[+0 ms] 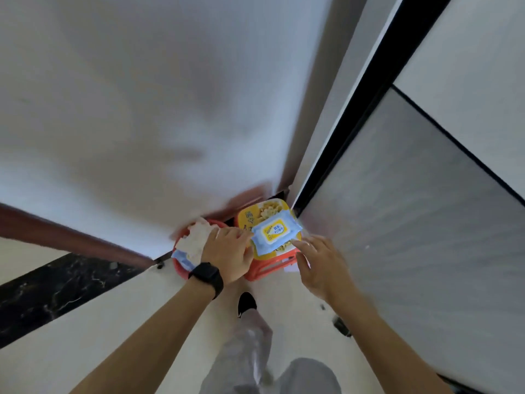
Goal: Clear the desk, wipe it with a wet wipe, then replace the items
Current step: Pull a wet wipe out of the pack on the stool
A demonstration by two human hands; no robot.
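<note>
A blue wet wipe pack (275, 231) with a yellow lid lies on top of a yellow box (262, 214). The box sits on a red stool (270, 269) in the corner by the wall. My left hand (227, 251), with a black watch on its wrist, curls its fingers round the pack's left end. My right hand (315, 263) reaches in from the right with its fingers fairly straight. Its fingertips touch the pack's near right corner.
A red bin (181, 267) holding crumpled white tissue stands just left of the stool. A white wall rises on the left, with a dark-framed grey panel (412, 223) on the right. My legs and a black shoe (246, 302) are on the pale floor below.
</note>
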